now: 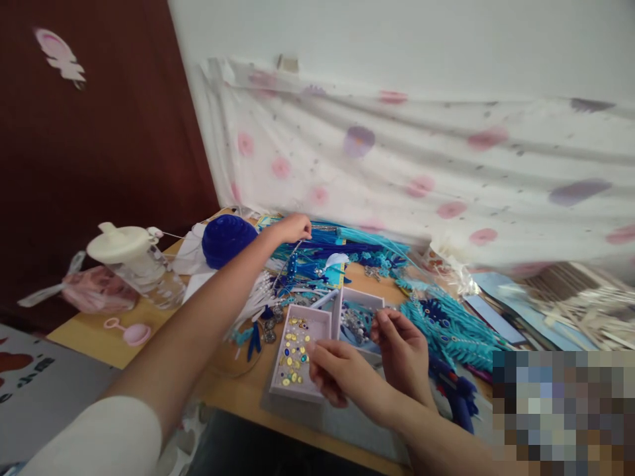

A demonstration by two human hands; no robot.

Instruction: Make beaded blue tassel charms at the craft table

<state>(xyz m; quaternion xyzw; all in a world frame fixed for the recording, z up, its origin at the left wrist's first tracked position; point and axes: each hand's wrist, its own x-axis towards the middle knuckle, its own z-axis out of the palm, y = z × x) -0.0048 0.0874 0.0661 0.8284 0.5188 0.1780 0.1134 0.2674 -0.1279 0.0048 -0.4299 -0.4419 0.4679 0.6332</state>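
My left hand (296, 229) is closed in a pinch over the blue and turquoise stems at the back of the table, with a thin pale strand hanging below its fingertips. My right hand (350, 373) is curled at the right edge of a white tray (280, 370) of yellow, blue and green beads; whatever is between its fingertips is too small to tell. Beside it, a second tray (362, 297) holds silvery and blue pieces. Another person's hand (404, 347), fingers pinched, is over that tray's right side.
A royal blue bundle (228, 241), a lidded clear jug (143, 264) and a pink bag (102, 289) are at the left. Turquoise feathery pieces (446, 324) and a blue tool (459, 393) are at the right. A flowered cloth (421, 158) hangs behind.
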